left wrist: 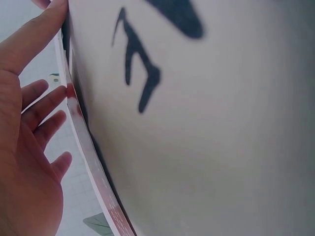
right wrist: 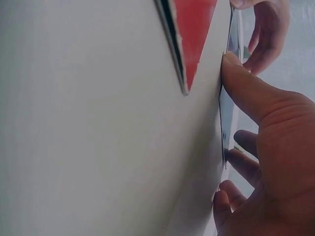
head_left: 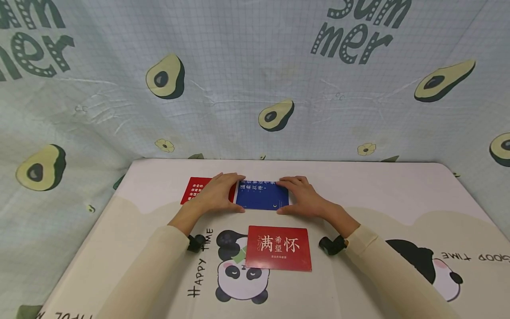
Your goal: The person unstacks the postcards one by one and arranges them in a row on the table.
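In the head view, a blue card (head_left: 260,197) with white writing lies near the table's back. My left hand (head_left: 215,192) reaches over a red card (head_left: 195,188), thumb and fingertips at the blue card's left corners. My right hand (head_left: 307,197) holds the right corners the same way. A second red card (head_left: 278,248) lies closer to me, over a printed panda. The left wrist view has my left hand (left wrist: 29,128) beside a thin card edge. From the right wrist, my right hand's (right wrist: 280,142) thumb touches the blue card's near edge; the nearer red card (right wrist: 194,39) shows above.
The pale table cover (head_left: 358,288) carries printed pandas and lettering. Behind the table's back edge hangs a light cloth (head_left: 223,57) with avocado prints. Dark wrist cameras sit on the left wrist (head_left: 196,243) and the right wrist (head_left: 332,245), on either side of the nearer red card.
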`<state>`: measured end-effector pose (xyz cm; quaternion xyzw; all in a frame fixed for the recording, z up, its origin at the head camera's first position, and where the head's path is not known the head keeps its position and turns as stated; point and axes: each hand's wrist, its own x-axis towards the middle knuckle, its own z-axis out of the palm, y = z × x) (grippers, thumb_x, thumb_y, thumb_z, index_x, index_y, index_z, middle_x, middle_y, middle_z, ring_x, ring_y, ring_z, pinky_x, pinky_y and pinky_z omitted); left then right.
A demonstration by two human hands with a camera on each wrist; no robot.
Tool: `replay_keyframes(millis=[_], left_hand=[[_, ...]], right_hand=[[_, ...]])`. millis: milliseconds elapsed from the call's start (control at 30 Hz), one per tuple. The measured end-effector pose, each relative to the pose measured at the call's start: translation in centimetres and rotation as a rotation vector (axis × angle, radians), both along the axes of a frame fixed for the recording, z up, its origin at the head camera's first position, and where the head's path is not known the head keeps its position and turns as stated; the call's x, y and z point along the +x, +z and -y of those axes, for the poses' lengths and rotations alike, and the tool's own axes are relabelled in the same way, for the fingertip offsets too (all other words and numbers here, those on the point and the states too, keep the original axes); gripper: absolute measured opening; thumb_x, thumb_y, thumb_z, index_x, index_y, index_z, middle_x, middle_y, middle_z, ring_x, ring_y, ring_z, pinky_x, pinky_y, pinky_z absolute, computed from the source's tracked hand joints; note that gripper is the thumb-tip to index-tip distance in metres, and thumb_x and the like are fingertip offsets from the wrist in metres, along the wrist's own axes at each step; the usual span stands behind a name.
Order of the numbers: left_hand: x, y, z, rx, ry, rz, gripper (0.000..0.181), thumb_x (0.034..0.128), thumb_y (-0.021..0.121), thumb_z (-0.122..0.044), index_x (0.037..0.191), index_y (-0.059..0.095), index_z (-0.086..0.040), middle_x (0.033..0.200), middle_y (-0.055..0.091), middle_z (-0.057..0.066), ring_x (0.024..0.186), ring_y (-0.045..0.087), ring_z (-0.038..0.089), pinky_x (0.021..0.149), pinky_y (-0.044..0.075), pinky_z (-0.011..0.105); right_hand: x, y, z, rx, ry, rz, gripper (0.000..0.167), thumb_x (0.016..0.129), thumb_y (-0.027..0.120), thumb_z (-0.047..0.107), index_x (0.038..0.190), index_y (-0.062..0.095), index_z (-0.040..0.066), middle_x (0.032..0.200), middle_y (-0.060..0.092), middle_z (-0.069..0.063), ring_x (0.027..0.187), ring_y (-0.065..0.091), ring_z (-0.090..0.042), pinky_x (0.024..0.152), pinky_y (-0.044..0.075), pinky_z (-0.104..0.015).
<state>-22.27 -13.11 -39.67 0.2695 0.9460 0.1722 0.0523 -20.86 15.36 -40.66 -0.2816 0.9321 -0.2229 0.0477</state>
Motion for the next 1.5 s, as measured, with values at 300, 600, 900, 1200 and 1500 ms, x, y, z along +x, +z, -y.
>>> replay_keyframes(millis=[300, 600, 900, 1200, 1500], left_hand=[[0.1, 0.2, -0.1, 0.002, -0.005, -0.004, 0.09, 0.0685, 0.082, -0.043, 0.143, 0.042, -0.01, 0.143, 0.045, 0.01, 0.137, 0.032, 0.028, 0.116, 0.011, 0.045], [0.4, 0.9, -0.1, 0.057, -0.027, -0.037, 0.092, 0.0676, 0.082, -0.047, 0.143, 0.043, -0.01, 0.145, 0.043, 0.011, 0.137, 0.03, 0.03, 0.114, 0.015, 0.05], [4.1, 2.0, -0.4, 0.164, 0.023, -0.031, 0.088, 0.0705, 0.08, -0.045, 0.143, 0.043, -0.012, 0.146, 0.041, 0.012, 0.136, 0.032, 0.031, 0.107, 0.029, 0.057], [9.3, 2.7, -0.9, 0.445, 0.054, 0.168, 0.084, 0.0734, 0.08, -0.037, 0.144, 0.041, -0.015, 0.145, 0.041, 0.008, 0.131, 0.039, 0.031, 0.095, 0.045, 0.055], [12.5, 1.3, -1.8, 0.388, 0.007, 0.209, 0.083, 0.0715, 0.083, -0.032, 0.142, 0.043, -0.013, 0.146, 0.04, 0.008, 0.136, 0.032, 0.03, 0.097, 0.041, 0.056]], right_hand=[[0.1, 0.0, -0.1, 0.005, -0.011, 0.005, 0.08, 0.076, 0.078, 0.039, 0.142, 0.046, 0.01, 0.147, 0.038, -0.014, 0.133, 0.024, -0.037, 0.105, 0.029, -0.057], [0.6, 1.3, -0.3, -0.081, -0.043, 0.083, 0.08, 0.079, 0.077, 0.037, 0.145, 0.04, 0.011, 0.152, 0.026, -0.014, 0.137, 0.021, -0.036, 0.103, 0.036, -0.056], [3.5, 3.3, -1.4, -0.134, -0.076, 0.09, 0.08, 0.08, 0.075, 0.038, 0.147, 0.037, 0.017, 0.151, 0.027, -0.012, 0.137, 0.022, -0.032, 0.099, 0.041, -0.054], [7.8, 3.7, -2.2, -0.16, -0.063, 0.089, 0.08, 0.08, 0.077, 0.034, 0.147, 0.037, 0.02, 0.149, 0.029, -0.01, 0.136, 0.024, -0.032, 0.09, 0.05, -0.046], [11.1, 3.6, -2.5, -0.174, -0.028, 0.094, 0.08, 0.078, 0.08, 0.031, 0.146, 0.039, 0.019, 0.148, 0.032, -0.006, 0.135, 0.028, -0.027, 0.089, 0.051, -0.042]])
